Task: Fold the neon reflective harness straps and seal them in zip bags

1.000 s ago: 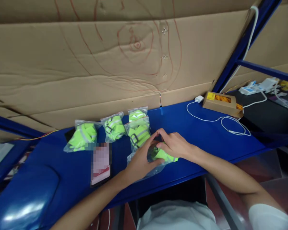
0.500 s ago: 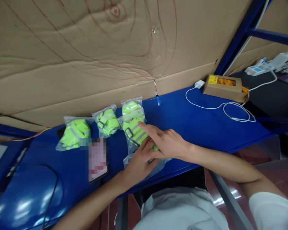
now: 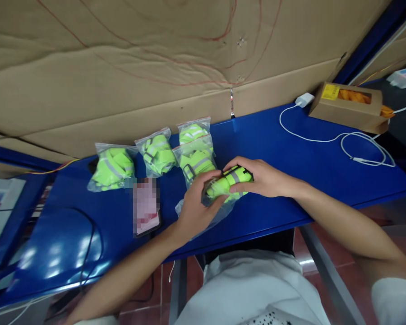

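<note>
Between my two hands is a rolled-up, neon yellow-green reflective strap [image 3: 237,179] with a grey stripe and black edging. My right hand [image 3: 270,178] grips its right end, fingers behind and thumb in front. Around the left end curls my left hand [image 3: 198,207], fingers on the far side and thumb on the near side. A clear plastic bag [image 3: 219,217] lies crumpled under the roll and my left hand; whether the roll is partly inside it I cannot tell. Just beyond my left hand, a zip bag [image 3: 198,161] holds another such strap with a black buckle.
More bagged straps lie behind and to the left, such as the leftmost bag [image 3: 111,169]. A phone [image 3: 147,207] with a blurred screen rests on the blue table [image 3: 284,205]. At right are a white charger cable [image 3: 311,140] and a cardboard box [image 3: 350,108]. A cardboard wall [image 3: 138,90] stands behind.
My hands were overlapping over the bag; now they are apart, with the rolled strap showing between them. My right hand has moved right. The whole view has shifted slightly.
</note>
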A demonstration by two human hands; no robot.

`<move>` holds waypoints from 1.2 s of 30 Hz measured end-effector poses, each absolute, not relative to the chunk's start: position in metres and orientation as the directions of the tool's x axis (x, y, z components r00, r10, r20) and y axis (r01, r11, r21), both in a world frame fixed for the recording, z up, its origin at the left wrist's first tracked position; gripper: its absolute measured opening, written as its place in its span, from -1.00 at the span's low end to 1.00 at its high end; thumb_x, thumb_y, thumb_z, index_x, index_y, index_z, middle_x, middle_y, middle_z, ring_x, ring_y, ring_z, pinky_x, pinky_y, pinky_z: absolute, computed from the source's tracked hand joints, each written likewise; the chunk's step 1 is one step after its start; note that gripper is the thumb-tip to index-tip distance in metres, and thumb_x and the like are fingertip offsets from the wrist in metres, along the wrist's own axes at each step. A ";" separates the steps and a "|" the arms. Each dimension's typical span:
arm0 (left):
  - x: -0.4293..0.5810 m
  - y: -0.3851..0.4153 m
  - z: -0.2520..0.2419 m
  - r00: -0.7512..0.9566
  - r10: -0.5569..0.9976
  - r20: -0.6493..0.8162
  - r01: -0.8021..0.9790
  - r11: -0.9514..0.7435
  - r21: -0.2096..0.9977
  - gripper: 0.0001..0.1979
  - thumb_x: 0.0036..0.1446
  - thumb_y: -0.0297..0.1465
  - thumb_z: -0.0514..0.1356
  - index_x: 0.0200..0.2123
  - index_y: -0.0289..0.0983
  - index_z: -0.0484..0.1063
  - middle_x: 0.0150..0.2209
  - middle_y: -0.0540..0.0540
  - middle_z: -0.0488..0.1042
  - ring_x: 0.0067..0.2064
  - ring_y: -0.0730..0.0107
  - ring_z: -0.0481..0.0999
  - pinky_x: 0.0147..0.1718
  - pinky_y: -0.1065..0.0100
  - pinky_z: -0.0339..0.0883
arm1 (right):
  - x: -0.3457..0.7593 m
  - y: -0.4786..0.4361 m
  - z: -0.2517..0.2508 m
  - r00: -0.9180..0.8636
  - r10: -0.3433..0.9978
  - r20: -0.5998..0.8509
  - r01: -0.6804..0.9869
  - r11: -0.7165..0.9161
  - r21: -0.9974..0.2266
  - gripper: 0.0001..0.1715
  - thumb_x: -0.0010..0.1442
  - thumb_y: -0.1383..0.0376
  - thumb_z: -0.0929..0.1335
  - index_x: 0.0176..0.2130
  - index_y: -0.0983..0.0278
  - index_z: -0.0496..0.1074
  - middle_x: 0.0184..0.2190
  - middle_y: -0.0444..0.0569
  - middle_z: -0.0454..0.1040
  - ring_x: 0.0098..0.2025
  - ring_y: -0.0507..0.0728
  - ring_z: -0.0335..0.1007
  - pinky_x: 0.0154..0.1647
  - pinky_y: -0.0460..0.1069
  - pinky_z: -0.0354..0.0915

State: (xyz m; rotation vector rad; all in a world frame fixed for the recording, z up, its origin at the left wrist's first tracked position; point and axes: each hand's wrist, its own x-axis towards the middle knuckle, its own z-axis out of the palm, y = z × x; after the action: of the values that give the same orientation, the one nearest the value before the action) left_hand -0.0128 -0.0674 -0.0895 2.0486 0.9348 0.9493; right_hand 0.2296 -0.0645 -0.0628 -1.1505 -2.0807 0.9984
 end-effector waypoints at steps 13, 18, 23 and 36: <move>-0.015 -0.072 -0.073 0.597 0.802 0.000 0.427 -0.318 0.846 -0.52 0.19 -0.16 0.37 0.12 -0.22 0.49 -0.11 -0.05 0.66 -0.15 0.24 0.64 -0.13 0.33 0.47 | 0.216 -0.076 -0.075 -0.449 0.787 0.424 0.467 0.611 -0.639 -0.56 0.50 0.08 0.15 -0.15 0.30 0.44 -0.30 -0.03 0.55 -0.31 0.04 0.48 -0.28 -0.08 0.29; -0.013 -0.065 -0.072 0.636 0.760 -0.135 0.283 -0.067 0.957 -0.47 0.11 -0.13 0.40 0.09 -0.25 0.52 -0.06 -0.09 0.64 -0.05 0.16 0.61 -0.06 0.28 0.47 | 0.216 -0.077 -0.075 -0.445 0.775 0.448 0.532 0.631 -0.565 -0.60 0.47 0.12 0.17 -0.16 0.28 0.47 -0.29 -0.01 0.59 -0.31 0.07 0.51 -0.27 -0.06 0.32; -0.016 -0.056 -0.074 0.770 0.607 -0.195 0.226 0.025 0.974 -0.51 0.23 0.00 0.26 0.01 -0.27 0.55 -0.13 -0.12 0.63 -0.13 0.20 0.59 -0.17 0.28 0.47 | 0.218 -0.082 -0.074 -0.438 0.721 0.537 0.547 0.688 -0.477 -0.62 0.39 0.07 0.22 -0.26 0.21 0.49 -0.42 -0.06 0.57 -0.38 0.08 0.47 -0.34 -0.02 0.30; -0.014 -0.072 -0.073 0.599 0.799 -0.056 0.380 -0.223 0.898 -0.31 0.06 -0.11 0.45 0.22 -0.18 0.41 0.16 -0.15 0.56 0.17 0.01 0.54 0.13 0.10 0.44 | 0.195 -0.087 -0.085 -0.282 0.888 0.364 0.559 0.460 -0.690 -0.63 0.44 0.01 0.21 -0.13 0.27 0.30 -0.32 -0.09 0.45 -0.40 0.01 0.35 -0.36 -0.07 0.22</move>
State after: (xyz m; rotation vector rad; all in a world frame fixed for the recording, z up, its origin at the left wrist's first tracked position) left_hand -0.0140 -0.0716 -0.0730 1.8295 0.9546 0.5258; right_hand 0.1950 -0.0874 -0.0846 -1.2045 -1.9729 0.5678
